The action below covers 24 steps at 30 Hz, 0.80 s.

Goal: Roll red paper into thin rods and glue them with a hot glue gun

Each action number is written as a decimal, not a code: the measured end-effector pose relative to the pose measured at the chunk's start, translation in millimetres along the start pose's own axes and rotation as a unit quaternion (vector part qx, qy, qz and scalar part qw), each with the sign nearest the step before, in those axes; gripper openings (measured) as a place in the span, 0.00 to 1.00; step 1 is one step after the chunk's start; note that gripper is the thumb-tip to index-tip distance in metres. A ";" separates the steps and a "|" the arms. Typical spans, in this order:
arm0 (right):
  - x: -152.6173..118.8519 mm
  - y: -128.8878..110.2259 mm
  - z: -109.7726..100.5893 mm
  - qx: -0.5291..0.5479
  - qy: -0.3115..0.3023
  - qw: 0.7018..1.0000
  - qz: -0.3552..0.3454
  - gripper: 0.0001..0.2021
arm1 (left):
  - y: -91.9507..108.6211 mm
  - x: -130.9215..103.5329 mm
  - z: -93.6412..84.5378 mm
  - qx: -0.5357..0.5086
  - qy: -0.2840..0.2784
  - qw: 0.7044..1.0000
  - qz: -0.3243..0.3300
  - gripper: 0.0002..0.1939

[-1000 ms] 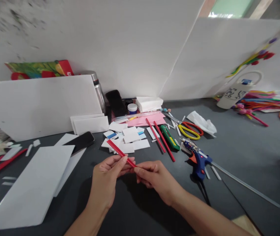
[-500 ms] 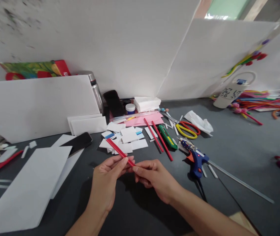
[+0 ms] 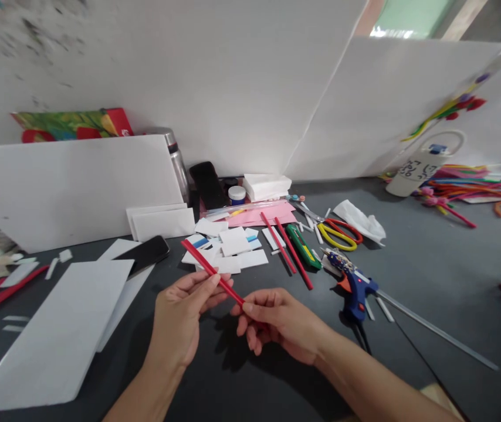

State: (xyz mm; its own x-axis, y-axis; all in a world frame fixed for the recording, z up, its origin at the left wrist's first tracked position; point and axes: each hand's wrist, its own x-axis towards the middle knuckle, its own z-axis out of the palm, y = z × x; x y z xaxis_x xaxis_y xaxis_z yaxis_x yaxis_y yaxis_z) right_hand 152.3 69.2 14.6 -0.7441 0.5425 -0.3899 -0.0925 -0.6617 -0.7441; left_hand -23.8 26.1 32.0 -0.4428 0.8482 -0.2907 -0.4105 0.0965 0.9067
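A thin red strip (image 3: 200, 258) slants across the space between my hands, above the dark table. My left hand (image 3: 186, 308) pinches it near its middle between thumb and fingers. At the lower right end, my right hand (image 3: 277, 319) grips the strip between thumb and forefinger, its other fingers loosely curled. Beyond the strip lies a pile of small white card pieces (image 3: 235, 241). Two narrow red sticks (image 3: 293, 253) rest to the right of that pile, beside a green utility knife (image 3: 304, 247).
A blue glue gun (image 3: 356, 293) with a long clear stick lies at right, near scissors (image 3: 338, 234) and crumpled tissue (image 3: 360, 221). White boards (image 3: 63, 328) and a black phone (image 3: 150, 252) are at left. A white bottle (image 3: 417, 170) stands at back right.
My hands have moved apart along the red strip: the left shifted slightly left, the right slightly right and down. More of the strip shows between them. The view has shifted a little.
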 end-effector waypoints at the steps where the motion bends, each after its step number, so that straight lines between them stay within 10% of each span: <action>1: 0.4 1.1 0.0 -0.004 0.004 1.000 -0.008 0.20 | 0.4 0.1 0.4 0.002 0.003 1.000 0.000 0.15; 24: 0.4 4.4 6.0 -0.010 0.011 0.999 -0.041 0.22 | -6.2 -8.5 6.6 -0.008 -0.030 0.999 -0.020 0.13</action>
State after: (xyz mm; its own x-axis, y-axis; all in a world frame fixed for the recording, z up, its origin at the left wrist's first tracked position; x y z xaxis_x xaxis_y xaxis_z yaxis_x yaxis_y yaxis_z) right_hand 147.6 63.4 14.5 -0.7193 0.6060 -0.3397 -0.1385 -0.6042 -0.7847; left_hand -12.2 21.8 30.9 -0.3781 0.8733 -0.3074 -0.4402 0.1225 0.8895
